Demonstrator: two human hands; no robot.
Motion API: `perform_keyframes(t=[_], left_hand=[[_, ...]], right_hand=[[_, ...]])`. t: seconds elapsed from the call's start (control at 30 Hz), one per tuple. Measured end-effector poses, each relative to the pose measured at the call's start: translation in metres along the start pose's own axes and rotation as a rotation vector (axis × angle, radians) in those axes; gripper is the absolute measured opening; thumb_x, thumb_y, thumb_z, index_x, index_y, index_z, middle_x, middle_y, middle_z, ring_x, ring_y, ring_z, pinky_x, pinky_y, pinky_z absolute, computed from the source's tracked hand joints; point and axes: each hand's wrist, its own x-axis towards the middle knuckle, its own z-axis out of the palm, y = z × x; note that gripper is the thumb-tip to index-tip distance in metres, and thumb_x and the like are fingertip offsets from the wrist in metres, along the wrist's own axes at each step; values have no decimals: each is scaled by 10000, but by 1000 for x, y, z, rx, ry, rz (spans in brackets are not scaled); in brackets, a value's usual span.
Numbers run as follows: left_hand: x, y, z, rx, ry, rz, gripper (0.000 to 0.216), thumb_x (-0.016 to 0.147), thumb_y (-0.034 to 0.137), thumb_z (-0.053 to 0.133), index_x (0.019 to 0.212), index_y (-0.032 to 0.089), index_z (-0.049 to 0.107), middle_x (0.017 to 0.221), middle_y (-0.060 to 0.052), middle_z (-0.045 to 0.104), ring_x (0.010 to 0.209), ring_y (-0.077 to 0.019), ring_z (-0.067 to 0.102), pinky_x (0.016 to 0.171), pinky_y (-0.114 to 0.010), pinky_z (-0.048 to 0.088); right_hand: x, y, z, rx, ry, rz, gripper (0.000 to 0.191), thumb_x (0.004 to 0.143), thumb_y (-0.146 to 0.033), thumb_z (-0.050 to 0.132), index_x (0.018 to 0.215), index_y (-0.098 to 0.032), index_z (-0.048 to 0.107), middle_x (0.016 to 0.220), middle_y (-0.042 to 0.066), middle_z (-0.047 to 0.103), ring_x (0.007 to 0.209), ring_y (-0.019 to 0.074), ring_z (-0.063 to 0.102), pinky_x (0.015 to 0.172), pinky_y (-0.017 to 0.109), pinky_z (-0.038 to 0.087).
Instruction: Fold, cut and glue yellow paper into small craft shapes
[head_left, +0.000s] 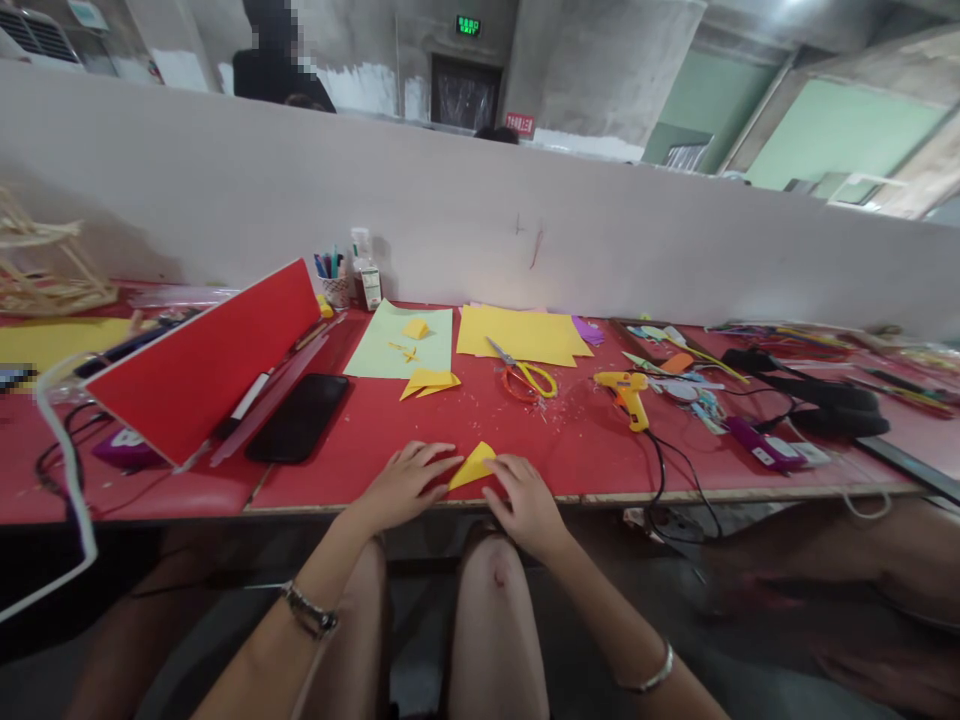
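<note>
A small folded yellow paper point(474, 465) lies near the front edge of the red table point(390, 440). My left hand point(409, 483) rests flat beside it, fingers stretched out and touching its left edge. My right hand point(525, 495) lies on its right side, fingers pressing the paper's lower corner against the table. Further back lie another folded yellow piece point(429, 381), a pale green sheet point(401, 340) with small yellow scraps on it, and a stack of yellow sheets point(521, 333).
Scissors point(525, 376) with orange and yellow handles and a yellow glue gun point(628, 392) with a black cord lie to the right. A red board point(206, 360), a black phone point(298, 417) and a pen cup point(334, 280) stand left. A grey partition point(480, 220) backs the table.
</note>
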Motion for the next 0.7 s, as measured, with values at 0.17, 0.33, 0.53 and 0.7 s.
perform_keyframes(t=[0.17, 0.33, 0.53, 0.7], left_hand=[[0, 3, -1, -65, 36, -8, 330, 755, 178, 440, 1076, 215, 509, 1159, -45, 476, 1037, -190, 408, 878, -350, 356], [4, 12, 3, -126, 101, 47, 328, 677, 32, 443, 958, 159, 555, 1055, -59, 509, 966, -159, 446, 845, -281, 381], [8, 30, 9, 63, 70, 110, 190, 753, 121, 474, 902, 185, 572, 891, -32, 569, 843, -163, 490, 728, -276, 408], [10, 40, 8, 287, 90, 11, 175, 795, 157, 444, 900, 195, 579, 814, -31, 592, 783, -175, 526, 662, -296, 395]], right_hand=[[7, 13, -1, 109, 122, 184, 307, 750, -222, 460, 1038, -127, 503, 967, 108, 531, 931, 211, 471, 828, 367, 388], [21, 13, -2, 188, 57, 94, 154, 680, -134, 521, 825, -154, 569, 879, 77, 528, 847, 190, 482, 771, 339, 405], [22, 18, -6, 384, -41, -67, 161, 635, -45, 519, 714, -175, 572, 845, 36, 544, 821, 150, 507, 756, 289, 406], [15, 25, -6, 384, -67, -124, 166, 630, -69, 563, 741, -181, 611, 963, 62, 547, 940, 170, 491, 827, 314, 376]])
